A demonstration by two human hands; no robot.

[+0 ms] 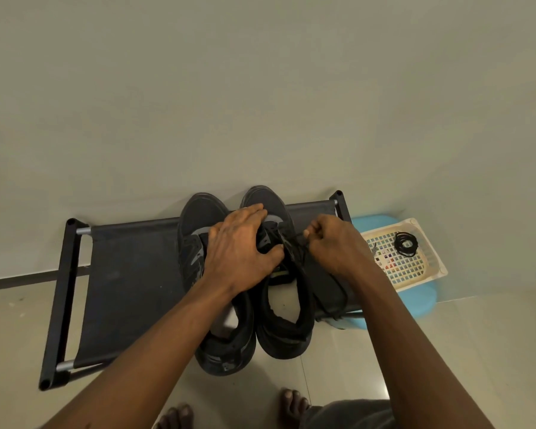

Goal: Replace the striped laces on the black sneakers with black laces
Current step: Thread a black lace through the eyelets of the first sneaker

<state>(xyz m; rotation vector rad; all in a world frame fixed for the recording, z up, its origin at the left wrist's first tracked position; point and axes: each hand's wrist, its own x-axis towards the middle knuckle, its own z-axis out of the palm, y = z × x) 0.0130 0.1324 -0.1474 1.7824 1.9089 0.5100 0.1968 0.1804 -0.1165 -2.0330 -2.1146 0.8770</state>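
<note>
Left hand [242, 247]: grips right shoe [291, 335].
Right hand [333, 246]: pinches black lace [293, 244].
Done: striped lace [374, 249] lies in basket [433, 249].
To do: spare black lace [399, 247] looks unused.

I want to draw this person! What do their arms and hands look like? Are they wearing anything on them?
The left arm and right arm are bare as far as the picture shows, no sleeves. The left hand and right hand wear no gloves, rings, watch or bracelet.

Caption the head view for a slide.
Left hand steadies a black sneaker while right hand pinches its black lace; a coiled lace lies in the basket.
</note>
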